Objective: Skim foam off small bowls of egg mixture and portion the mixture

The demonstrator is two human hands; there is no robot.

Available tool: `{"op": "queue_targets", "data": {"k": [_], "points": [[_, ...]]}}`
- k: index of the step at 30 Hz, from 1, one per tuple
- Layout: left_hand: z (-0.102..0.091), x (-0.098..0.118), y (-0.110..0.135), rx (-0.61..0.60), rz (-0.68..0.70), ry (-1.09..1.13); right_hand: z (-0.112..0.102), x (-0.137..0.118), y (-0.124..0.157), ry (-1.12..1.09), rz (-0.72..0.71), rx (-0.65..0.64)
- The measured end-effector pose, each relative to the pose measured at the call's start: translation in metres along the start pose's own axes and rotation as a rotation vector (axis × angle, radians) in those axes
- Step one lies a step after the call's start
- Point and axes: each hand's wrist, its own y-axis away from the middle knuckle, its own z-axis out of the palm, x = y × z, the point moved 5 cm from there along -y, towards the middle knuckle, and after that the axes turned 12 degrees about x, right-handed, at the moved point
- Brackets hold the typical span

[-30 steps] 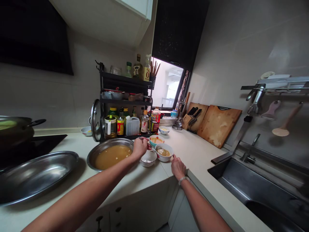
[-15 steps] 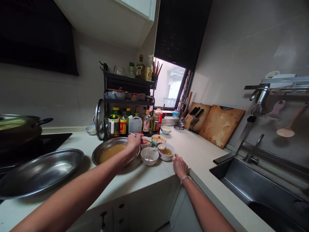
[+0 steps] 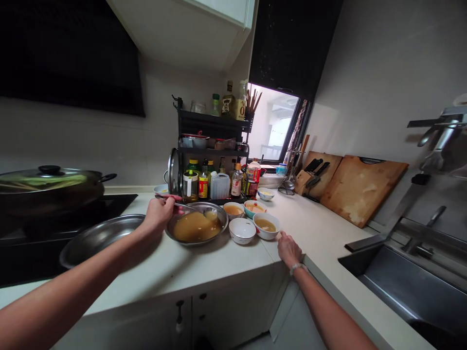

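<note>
Item, kitchen counter corner, head view. Left hand (image 3: 158, 214): closed round the handle of a metal spoon (image 3: 189, 208), now at left of centre by the near-left rim of the steel basin of brown liquid (image 3: 197, 227). Half a second ago the spoon was lifted, loaded, over the small bowl of brown sauce (image 3: 266, 225); its tip now lies over the basin's far side, so the scoop appears carried across. Whether it has emptied cannot be told. Right hand (image 3: 289, 249): loosely curled, holding nothing, resting on the counter edge (image 3: 321, 265) just beside the sauce bowl, as before. Adjacent: empty white bowl (image 3: 242, 231) between basin and sauce bowl; two further small bowls (image 3: 254, 208) behind; oval steel dish (image 3: 98, 238) and lidded wok (image 3: 47, 187) at left; condiment rack (image 3: 213, 146) behind; cutting board (image 3: 361, 187) at right.
</note>
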Motion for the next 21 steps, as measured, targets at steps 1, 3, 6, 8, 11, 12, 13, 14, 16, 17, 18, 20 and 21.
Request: {"op": "queue_targets", "data": {"k": [1, 3, 6, 8, 11, 12, 13, 14, 16, 17, 18, 20, 21], "points": [[-0.007, 0.0, 0.002, -0.018, 0.086, -0.099, -0.001, 0.0, 0.0, 0.001, -0.004, -0.003], [-0.015, 0.002, 0.01, -0.087, 0.267, -0.278, -0.002, 0.0, 0.001, 0.002, -0.014, 0.005], [-0.017, 0.009, 0.028, -0.203, 0.572, -0.37, 0.0, 0.0, 0.0, 0.0, -0.023, 0.024], [-0.016, 0.014, 0.037, -0.232, 0.702, -0.359, 0.004, 0.001, -0.001, 0.006, -0.025, 0.022], [-0.009, 0.017, 0.041, -0.176, 0.652, -0.314, 0.008, 0.001, -0.002, 0.009, -0.034, 0.03], [-0.005, 0.017, 0.04, -0.145, 0.575, -0.286, 0.008, 0.0, -0.002, 0.004, -0.034, 0.043], [0.0, 0.016, 0.039, -0.115, 0.484, -0.245, 0.009, 0.0, -0.002, -0.003, -0.033, 0.058], [0.006, 0.015, 0.039, -0.095, 0.39, -0.193, 0.009, 0.0, -0.002, -0.012, -0.028, 0.073], [0.023, 0.012, 0.041, -0.087, 0.223, -0.063, 0.008, 0.0, -0.001, -0.034, -0.011, 0.091], [0.033, 0.012, 0.043, -0.096, 0.16, 0.007, 0.008, 0.0, -0.001, -0.046, -0.001, 0.091], [0.044, 0.012, 0.046, -0.106, 0.114, 0.073, 0.007, 0.0, -0.001, -0.059, 0.012, 0.088], [0.065, 0.012, 0.053, -0.128, 0.053, 0.169, 0.004, 0.0, -0.002, -0.086, 0.039, 0.072], [0.076, 0.013, 0.057, -0.141, 0.036, 0.199, 0.002, 0.0, -0.003, -0.105, 0.048, 0.054]]}}
